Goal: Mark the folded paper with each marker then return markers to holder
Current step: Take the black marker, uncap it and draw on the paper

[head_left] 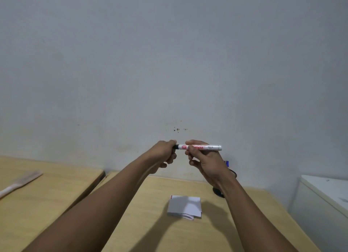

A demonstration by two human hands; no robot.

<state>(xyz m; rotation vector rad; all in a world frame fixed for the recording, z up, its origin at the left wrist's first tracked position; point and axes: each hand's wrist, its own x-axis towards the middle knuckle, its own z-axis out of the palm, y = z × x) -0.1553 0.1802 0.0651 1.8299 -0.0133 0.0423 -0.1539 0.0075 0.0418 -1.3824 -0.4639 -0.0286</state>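
Note:
I hold a white marker [211, 147] with red print level in the air, well above the table. My right hand [204, 158] grips its barrel. My left hand [164, 154] is closed around its black cap end at the left. The folded white paper [185, 206] lies flat on the wooden table [150, 223], below and in front of my hands. A black holder [218, 192] stands behind my right wrist, mostly hidden, with a blue marker tip [227, 163] showing above it.
A second wooden table [47, 195] stands at the left, with a pale flat brush-like tool [20, 182] on it. A white cabinet [323, 199] sits at the right. A plain wall is close behind the tables.

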